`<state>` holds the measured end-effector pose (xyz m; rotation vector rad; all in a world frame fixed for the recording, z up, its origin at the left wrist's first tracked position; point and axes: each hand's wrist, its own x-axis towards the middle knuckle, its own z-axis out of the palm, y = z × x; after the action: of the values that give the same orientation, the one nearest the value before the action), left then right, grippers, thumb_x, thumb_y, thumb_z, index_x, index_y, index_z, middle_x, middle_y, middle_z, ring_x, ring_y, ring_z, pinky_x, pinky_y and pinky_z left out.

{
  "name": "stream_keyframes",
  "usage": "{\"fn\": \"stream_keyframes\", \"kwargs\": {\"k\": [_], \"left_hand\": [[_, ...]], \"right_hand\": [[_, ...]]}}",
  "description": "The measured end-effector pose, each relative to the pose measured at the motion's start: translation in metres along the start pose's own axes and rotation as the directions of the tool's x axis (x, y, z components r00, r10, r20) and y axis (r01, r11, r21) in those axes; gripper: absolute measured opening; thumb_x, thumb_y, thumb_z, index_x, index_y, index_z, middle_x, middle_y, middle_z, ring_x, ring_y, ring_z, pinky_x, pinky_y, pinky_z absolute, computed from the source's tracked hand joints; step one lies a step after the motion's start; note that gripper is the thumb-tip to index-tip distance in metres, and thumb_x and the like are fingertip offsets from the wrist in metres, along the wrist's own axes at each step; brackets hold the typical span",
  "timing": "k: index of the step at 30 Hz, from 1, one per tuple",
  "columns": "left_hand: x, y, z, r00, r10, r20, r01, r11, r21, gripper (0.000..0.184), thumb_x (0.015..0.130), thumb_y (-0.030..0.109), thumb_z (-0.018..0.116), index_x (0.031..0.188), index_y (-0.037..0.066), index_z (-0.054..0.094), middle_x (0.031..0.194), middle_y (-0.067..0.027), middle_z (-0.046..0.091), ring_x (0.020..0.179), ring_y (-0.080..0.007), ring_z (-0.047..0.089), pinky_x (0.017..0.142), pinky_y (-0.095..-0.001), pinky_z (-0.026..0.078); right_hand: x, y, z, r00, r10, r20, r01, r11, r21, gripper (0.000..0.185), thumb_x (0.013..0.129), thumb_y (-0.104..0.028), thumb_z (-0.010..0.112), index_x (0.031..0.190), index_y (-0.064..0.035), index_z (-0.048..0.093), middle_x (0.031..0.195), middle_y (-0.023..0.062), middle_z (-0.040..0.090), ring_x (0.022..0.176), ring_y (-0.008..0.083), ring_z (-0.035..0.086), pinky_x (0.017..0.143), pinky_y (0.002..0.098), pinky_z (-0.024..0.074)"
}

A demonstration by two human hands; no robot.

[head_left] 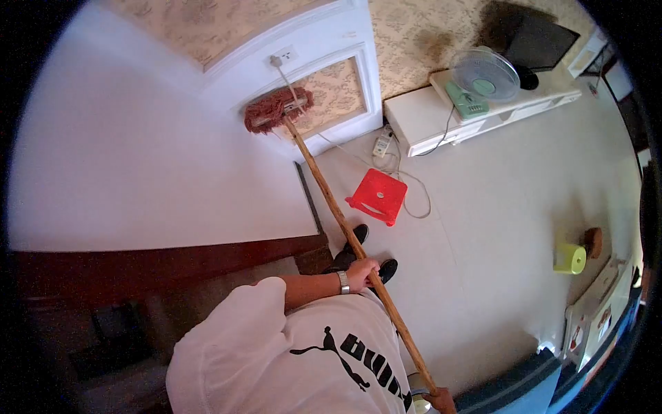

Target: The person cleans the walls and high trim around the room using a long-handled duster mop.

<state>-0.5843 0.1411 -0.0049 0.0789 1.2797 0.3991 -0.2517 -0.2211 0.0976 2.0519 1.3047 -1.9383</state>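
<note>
A mop (pixel 329 196) with a long wooden handle runs diagonally across the view. Its reddish-brown head (pixel 265 114) is raised at the white wall panel, just below a wall socket with a plug and cord; whether it touches the panel I cannot tell. Wearing a metal-band watch, my left hand (pixel 362 274) is closed around the middle of the handle. Near the bottom edge my right hand (pixel 440 400) is closed around the handle's lower end, partly cut off by the frame.
A red plastic stool (pixel 379 194) stands on the pale floor ahead, beside loose cords and a power strip (pixel 382 141). A low white cabinet (pixel 414 123) carries a fan (pixel 485 77) and a dark screen (pixel 541 43). At right is a yellow-green stool (pixel 570 258).
</note>
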Motion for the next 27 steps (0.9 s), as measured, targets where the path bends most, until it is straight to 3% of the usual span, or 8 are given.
{"fn": "stream_keyframes", "kwargs": {"k": [3,5,6,8,15,18,20,27], "left_hand": [[-0.01,-0.003,-0.01,0.996,0.03,0.085,-0.03,1.0,0.002,0.013,0.07,0.02,0.056,0.076,0.008,0.051,0.078,-0.0079,0.052,0.07,-0.0208,0.055,0.068,-0.0346,0.049],[-0.005,-0.008,-0.017,0.993,0.107,0.056,-0.099,0.987,-0.125,0.014,0.072,0.021,0.055,0.076,0.008,0.051,0.075,-0.0075,0.051,0.071,-0.0215,0.056,0.068,-0.0349,0.049],[-0.01,-0.006,-0.017,0.992,0.112,0.054,-0.105,0.986,-0.129,0.014,0.072,0.021,0.055,0.076,0.008,0.051,0.075,-0.0075,0.051,0.071,-0.0215,0.056,0.068,-0.0349,0.049],[-0.024,0.005,-0.011,0.99,0.139,0.013,-0.137,0.985,-0.11,0.015,0.072,0.022,0.054,0.076,0.008,0.05,0.073,-0.0079,0.051,0.069,-0.0222,0.056,0.066,-0.0356,0.049],[0.002,0.026,-0.008,0.986,0.153,-0.062,-0.157,0.986,-0.064,0.013,0.069,0.019,0.055,0.069,0.008,0.049,0.066,-0.0073,0.051,0.06,-0.0221,0.054,0.057,-0.0347,0.047],[-0.003,0.024,0.017,0.968,0.203,-0.149,-0.21,0.977,-0.034,0.011,0.068,0.018,0.055,0.066,0.008,0.049,0.063,-0.0069,0.051,0.057,-0.0219,0.053,0.05,-0.0319,0.044],[-0.013,0.033,0.032,0.974,0.189,-0.124,-0.192,0.981,-0.013,0.011,0.067,0.016,0.056,0.063,0.008,0.048,0.062,-0.0068,0.05,0.055,-0.021,0.052,0.047,-0.0319,0.042],[-0.01,0.036,0.013,0.971,0.237,0.046,-0.235,0.971,-0.048,0.011,0.068,0.015,0.057,0.065,0.006,0.05,0.062,-0.0063,0.051,0.054,-0.0193,0.052,0.052,-0.0328,0.046]], "right_hand": [[0.011,0.034,-0.013,1.0,-0.004,0.019,0.009,0.956,-0.292,0.03,0.07,-0.027,0.067,0.077,0.0011,0.061,0.069,0.0197,0.06,0.063,0.0332,0.057,0.059,0.0423,0.0449],[0.023,0.072,-0.014,0.918,-0.392,0.056,0.375,0.814,-0.445,0.023,0.07,-0.019,0.066,0.078,0.0014,0.062,0.068,0.0153,0.061,0.059,0.0272,0.059,0.055,0.0391,0.047],[0.025,0.062,-0.02,0.916,-0.396,0.059,0.379,0.809,-0.448,0.023,0.07,-0.019,0.066,0.078,0.0014,0.062,0.068,0.0153,0.061,0.059,0.0272,0.059,0.055,0.0391,0.047],[0.021,-0.019,-0.04,0.978,0.204,-0.048,-0.209,0.95,-0.23,0.036,0.066,-0.033,0.07,0.065,0.0013,0.058,0.055,0.0188,0.053,0.052,0.0307,0.055,0.053,0.0404,0.0429],[0.027,-0.012,-0.003,0.972,0.163,-0.169,-0.187,0.973,-0.133,0.039,0.066,-0.037,0.068,0.064,0.0002,0.056,0.053,0.0159,0.052,0.049,0.0285,0.054,0.051,0.0394,0.0417],[0.028,0.022,0.017,0.987,-0.144,-0.07,0.106,0.914,-0.391,0.036,0.066,-0.033,0.069,0.064,0.0006,0.056,0.054,0.0163,0.053,0.052,0.0281,0.057,0.05,0.0388,0.0422],[0.016,-0.001,0.023,0.978,0.178,-0.107,-0.181,0.983,-0.016,0.034,0.066,-0.033,0.068,0.064,-0.0012,0.058,0.055,0.0153,0.055,0.056,0.0308,0.059,0.051,0.0393,0.0442],[0.015,-0.016,0.057,0.967,0.228,-0.111,-0.154,0.875,0.459,0.02,0.071,-0.013,0.063,0.085,0.0014,0.062,0.069,0.0109,0.061,0.056,0.0194,0.059,0.049,0.0344,0.0479]]}}
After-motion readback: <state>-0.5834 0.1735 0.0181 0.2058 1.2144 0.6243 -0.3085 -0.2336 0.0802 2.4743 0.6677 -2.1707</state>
